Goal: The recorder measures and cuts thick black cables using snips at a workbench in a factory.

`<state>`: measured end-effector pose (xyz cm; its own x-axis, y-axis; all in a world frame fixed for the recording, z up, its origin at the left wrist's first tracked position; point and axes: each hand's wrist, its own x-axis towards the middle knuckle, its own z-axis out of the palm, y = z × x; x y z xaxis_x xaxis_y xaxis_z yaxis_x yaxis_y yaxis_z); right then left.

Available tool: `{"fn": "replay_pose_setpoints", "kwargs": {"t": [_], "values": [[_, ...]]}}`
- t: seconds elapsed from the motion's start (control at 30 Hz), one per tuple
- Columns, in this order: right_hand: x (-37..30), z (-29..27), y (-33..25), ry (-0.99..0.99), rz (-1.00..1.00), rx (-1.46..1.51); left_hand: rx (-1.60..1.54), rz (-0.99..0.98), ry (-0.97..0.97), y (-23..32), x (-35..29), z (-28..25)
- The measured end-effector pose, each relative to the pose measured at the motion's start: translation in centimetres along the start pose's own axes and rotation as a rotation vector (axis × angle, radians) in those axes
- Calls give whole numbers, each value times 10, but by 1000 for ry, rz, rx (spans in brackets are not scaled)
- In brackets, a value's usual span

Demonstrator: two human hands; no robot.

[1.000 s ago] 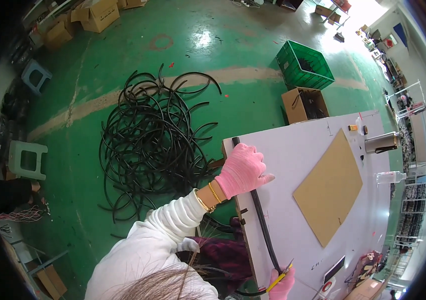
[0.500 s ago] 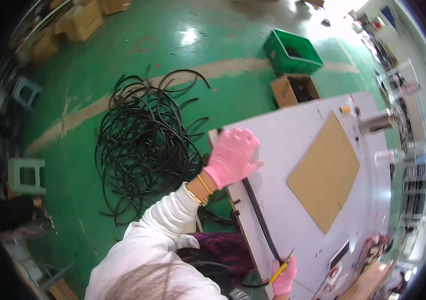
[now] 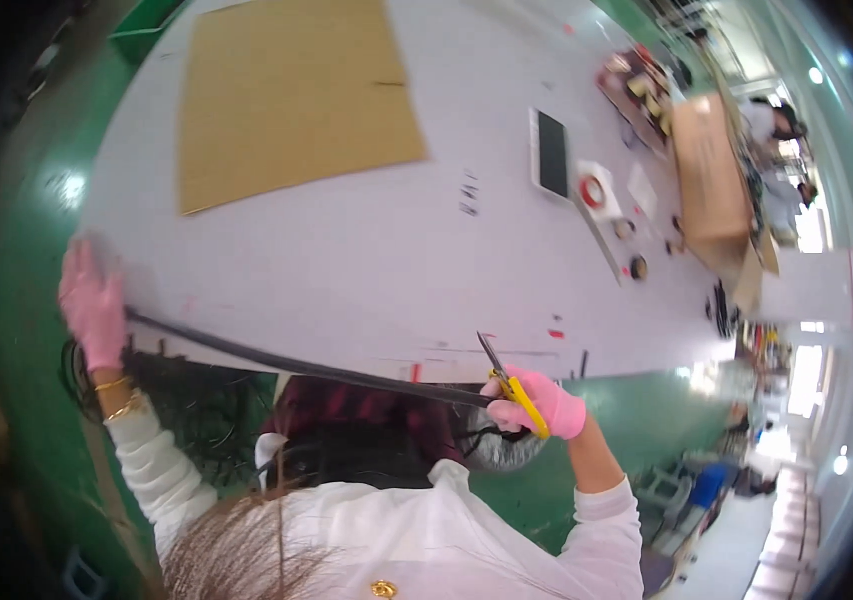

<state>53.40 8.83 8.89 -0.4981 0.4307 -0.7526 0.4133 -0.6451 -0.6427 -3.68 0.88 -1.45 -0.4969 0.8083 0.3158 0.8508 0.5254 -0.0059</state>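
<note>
A long black rubber-like tube point(image 3: 277, 356) runs along the near edge of the white table point(image 3: 347, 250). Its left part passes under my left hand point(image 3: 94, 305), which lies in a pink glove at the table's left end, fingers stretched and thumb apart. Whether those fingers press on the tube is hidden. My right hand point(image 3: 562, 408), gloved in pink too, is closed around yellow-handled scissors point(image 3: 524, 402) and pinches the tube near the front edge. The blades of the scissors point up and away, over the tabletop.
A flat brown cardboard sheet point(image 3: 287, 110) lies at the far left of the table. To the right are a white-framed dark-screened device point(image 3: 552, 150), a red tape roll point(image 3: 593, 190), a thin ruler-like strip point(image 3: 602, 240) and a cardboard box point(image 3: 712, 170). Black coils lie on the floor, lower left.
My view has swung to the right, so the table edge now runs across in front of me. Both hands stay on the same tube, and the scissors remain in my right hand.
</note>
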Motion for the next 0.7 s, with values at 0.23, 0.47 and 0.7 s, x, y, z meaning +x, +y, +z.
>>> {"fn": "replay_pose_setpoints", "kwargs": {"t": [0.23, 0.47, 0.7], "values": [[-81, -100, 21, 273, 97, -241, 43, 45, -97, -15, 2, 11], [-54, -138, 32, 347, 7, -554, 184, 162, -125, -27, 4, 16], [-43, -138, 38, 499, -60, -971, 40, 126, -110, -23, 3, 12]]}}
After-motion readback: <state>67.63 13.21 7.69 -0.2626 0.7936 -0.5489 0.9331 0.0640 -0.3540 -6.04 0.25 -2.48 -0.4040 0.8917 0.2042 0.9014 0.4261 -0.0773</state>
